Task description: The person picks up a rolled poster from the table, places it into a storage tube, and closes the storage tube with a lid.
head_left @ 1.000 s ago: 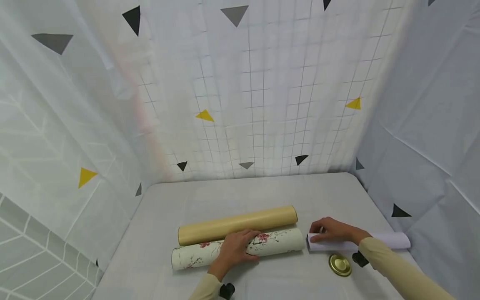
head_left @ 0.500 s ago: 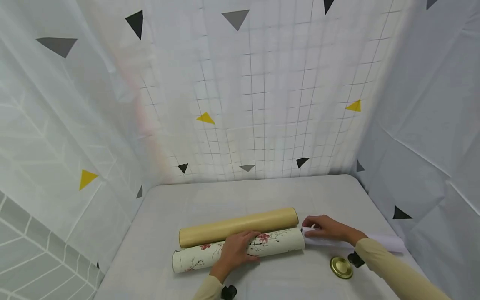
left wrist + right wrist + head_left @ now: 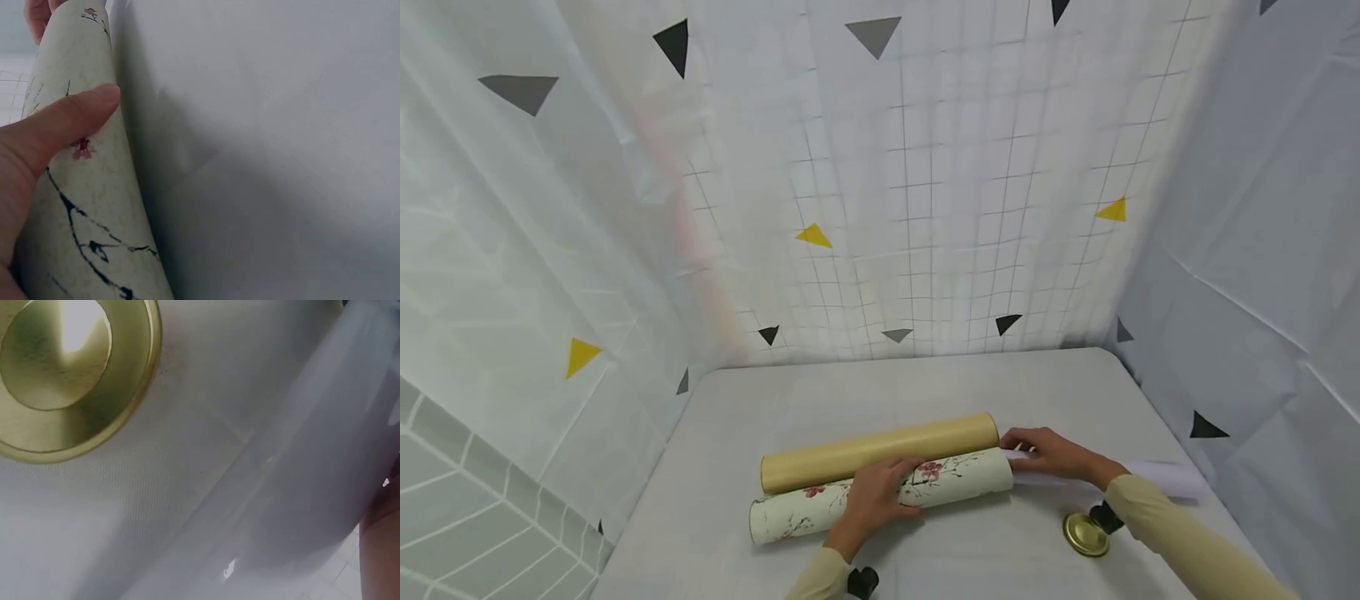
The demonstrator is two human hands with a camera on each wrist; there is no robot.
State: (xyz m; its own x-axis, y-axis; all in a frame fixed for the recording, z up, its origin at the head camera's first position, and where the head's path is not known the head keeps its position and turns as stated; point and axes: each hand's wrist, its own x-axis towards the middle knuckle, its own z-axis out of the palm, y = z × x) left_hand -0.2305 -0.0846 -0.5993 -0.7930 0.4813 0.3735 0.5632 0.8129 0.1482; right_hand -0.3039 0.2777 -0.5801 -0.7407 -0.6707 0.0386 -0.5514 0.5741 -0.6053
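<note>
My left hand (image 3: 874, 496) grips a pale floral cardboard tube (image 3: 958, 479) around its middle; the thumb (image 3: 69, 122) lies over its near side in the left wrist view. At that tube's right end, my right hand (image 3: 1052, 454) holds the left end of a glossy white paper roll (image 3: 1161, 479). The roll's front end meets the tube's mouth, and my fingers partly hide the joint. In the right wrist view the roll (image 3: 281, 487) slants across, with part of the hand (image 3: 381, 550) at the right edge.
A plain tan tube (image 3: 880, 450) lies just behind the floral one. A round gold lid (image 3: 1084, 537) sits on the white table (image 3: 970, 558), beside my right wrist. White patterned curtains (image 3: 917, 208) enclose the table at the back and sides.
My right hand has moved left and slightly away with the paper roll, bringing its end to the floral tube's right mouth. The left hand keeps its grip, and the tube's right end has risen slightly.
</note>
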